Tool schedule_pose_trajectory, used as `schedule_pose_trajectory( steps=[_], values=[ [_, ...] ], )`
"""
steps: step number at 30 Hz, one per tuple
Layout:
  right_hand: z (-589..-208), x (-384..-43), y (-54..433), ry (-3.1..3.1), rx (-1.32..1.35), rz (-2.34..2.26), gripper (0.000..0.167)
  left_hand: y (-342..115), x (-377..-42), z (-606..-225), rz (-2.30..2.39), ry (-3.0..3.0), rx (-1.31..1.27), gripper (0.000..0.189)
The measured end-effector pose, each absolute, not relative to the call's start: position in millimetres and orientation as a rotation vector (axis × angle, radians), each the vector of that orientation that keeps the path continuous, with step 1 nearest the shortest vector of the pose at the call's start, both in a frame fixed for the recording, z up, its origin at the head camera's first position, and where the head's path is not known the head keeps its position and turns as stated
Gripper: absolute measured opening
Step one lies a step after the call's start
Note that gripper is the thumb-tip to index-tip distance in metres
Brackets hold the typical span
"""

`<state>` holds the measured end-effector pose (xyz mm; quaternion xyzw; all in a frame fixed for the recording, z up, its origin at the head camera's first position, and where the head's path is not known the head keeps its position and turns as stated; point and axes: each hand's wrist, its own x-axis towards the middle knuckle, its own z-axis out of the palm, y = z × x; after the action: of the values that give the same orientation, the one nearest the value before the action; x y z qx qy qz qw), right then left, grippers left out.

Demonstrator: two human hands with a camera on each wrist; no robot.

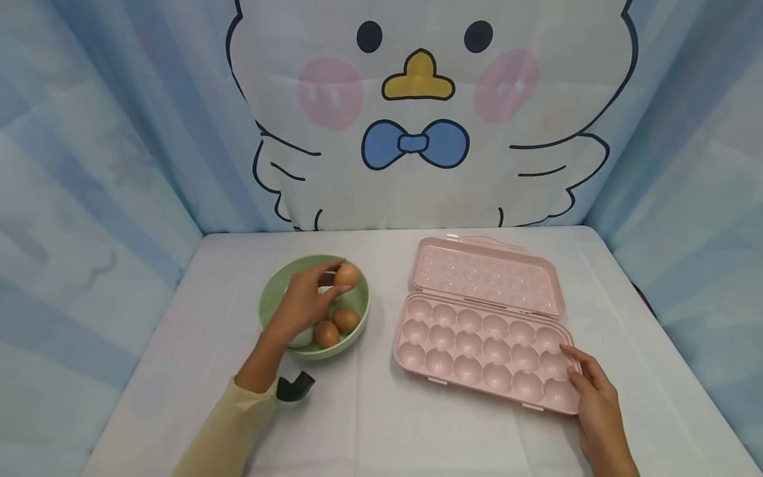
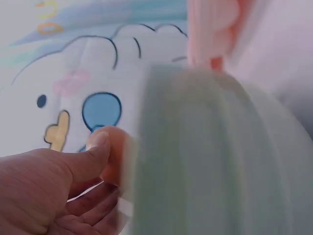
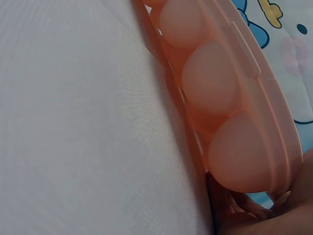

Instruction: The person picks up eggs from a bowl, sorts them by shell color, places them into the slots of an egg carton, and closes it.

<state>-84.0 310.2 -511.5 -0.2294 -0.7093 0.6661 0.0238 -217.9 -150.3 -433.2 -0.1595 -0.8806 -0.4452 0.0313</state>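
Observation:
With thumb and fingers, my left hand (image 1: 303,299) pinches a brown egg (image 1: 348,275) over the far right part of a light green bowl (image 1: 269,301). Two more brown eggs (image 1: 326,334) lie in the bowl, beside a pale egg (image 1: 302,338) that my wrist partly hides. In the left wrist view the held egg (image 2: 115,155) shows past the bowl's blurred side (image 2: 205,161). My right hand (image 1: 598,404) grips the right end of a pink egg box (image 1: 477,339), whose round hollows hold no eggs. The right wrist view shows fingers (image 3: 222,200) tucked at the box's underside.
The hinged lid (image 1: 489,271) of the egg box lies folded back behind it, with a clear handle (image 1: 485,242) at its far edge. A white cloth (image 1: 381,424) covers the table. Printed curtains (image 1: 417,192) stand behind and at both sides.

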Motion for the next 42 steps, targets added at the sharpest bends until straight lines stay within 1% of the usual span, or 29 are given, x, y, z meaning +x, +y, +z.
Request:
schedule_pose_trajectory(
  steps=[3,8,15,22,27,31,37,42],
  values=[
    [-511.1,-84.6,310.0,-2.200,-0.718,2.044,0.049,-143.1,-215.7,-427.9,-1.463,-2.634,-0.583,0.055],
    [-511.5,-85.8,310.2,-2.219,-0.734,2.026,0.049,-126.7,-210.6,-423.6,-1.659,-2.467,-0.730,0.051],
    [-512.4,-86.1,310.7,-2.223,-0.713,2.019,0.049,-88.5,-199.5,-428.5,-1.922,-2.391,-0.649,0.048],
    [-514.0,-87.2,307.0,-2.213,-0.636,2.067,0.048,-56.8,-193.1,-452.0,-2.014,-2.294,-0.689,0.048],
    [-513.6,-87.4,305.8,-2.219,-0.607,2.065,0.047,-45.9,-194.0,-468.0,-1.970,-2.253,-0.741,0.053],
    [-512.2,-87.2,305.9,-2.226,-0.619,2.054,0.048,-40.3,-198.8,-477.1,-1.893,-2.224,-0.772,0.051],
    [-511.8,-84.6,308.9,-2.211,-0.700,2.045,0.049,-32.4,-206.1,-489.9,-1.802,-2.308,-0.720,0.047],
    [-511.3,-83.4,309.9,-2.211,-0.706,2.045,0.049,-27.2,-207.4,-495.2,-1.709,-2.403,-0.639,0.047]
  ],
)
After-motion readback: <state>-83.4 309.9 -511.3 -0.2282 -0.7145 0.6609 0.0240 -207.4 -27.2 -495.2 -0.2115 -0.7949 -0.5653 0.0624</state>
